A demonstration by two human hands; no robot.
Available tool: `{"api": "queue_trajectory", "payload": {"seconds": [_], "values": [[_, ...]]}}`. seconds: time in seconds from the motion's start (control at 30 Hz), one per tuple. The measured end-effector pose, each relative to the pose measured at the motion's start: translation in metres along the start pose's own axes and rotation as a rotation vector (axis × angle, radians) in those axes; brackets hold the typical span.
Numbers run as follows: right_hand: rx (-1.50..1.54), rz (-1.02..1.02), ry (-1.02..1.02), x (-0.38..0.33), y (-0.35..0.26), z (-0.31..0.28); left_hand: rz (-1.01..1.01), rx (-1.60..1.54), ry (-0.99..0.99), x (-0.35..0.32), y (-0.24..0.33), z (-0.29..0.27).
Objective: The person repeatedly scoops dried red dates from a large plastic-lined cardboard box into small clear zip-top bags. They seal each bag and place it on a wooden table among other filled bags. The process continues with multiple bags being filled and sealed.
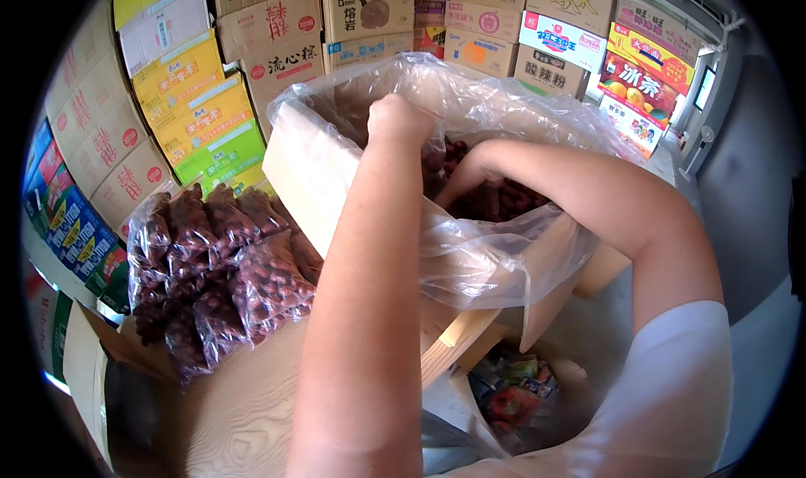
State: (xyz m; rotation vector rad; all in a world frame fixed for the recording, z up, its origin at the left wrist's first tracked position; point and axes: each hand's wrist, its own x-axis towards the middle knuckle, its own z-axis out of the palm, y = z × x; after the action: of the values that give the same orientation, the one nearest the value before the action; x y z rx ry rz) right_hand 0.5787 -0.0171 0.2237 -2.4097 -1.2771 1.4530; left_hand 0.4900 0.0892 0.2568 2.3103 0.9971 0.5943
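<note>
The open carton [306, 172], by the worktop's [243, 419] far right corner, looks stiff and heavy, best taken from under 2 opposite sides; its clear liner [487, 264] is thin, likely slippery and easily torn. Filled bags [277, 285] crowd toward the worktop's far left corner, probably soft, shifting weights to cradle from beneath. At the carton's mouth the left hand [399, 124] is curled, but I cannot tell what its grip has; the right hand [466, 176] reaches down among loose dates [504, 199] inside, its grip hidden. Each date should be light, firm, easily scooped.
</note>
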Motion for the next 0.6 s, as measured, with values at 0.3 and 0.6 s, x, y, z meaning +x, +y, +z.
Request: {"api": "queue_trajectory", "payload": {"seconds": [0.3, 0.6], "values": [[0.056, -0.004, -0.257, 0.019, 0.004, -0.008, 0.027, 0.016, 0.003, -0.004, 0.004, -0.002], [-0.145, -0.156, -0.537, -0.002, -0.005, -0.011, 0.085, 0.085, 0.152, -0.005, -0.001, 0.002]]}}
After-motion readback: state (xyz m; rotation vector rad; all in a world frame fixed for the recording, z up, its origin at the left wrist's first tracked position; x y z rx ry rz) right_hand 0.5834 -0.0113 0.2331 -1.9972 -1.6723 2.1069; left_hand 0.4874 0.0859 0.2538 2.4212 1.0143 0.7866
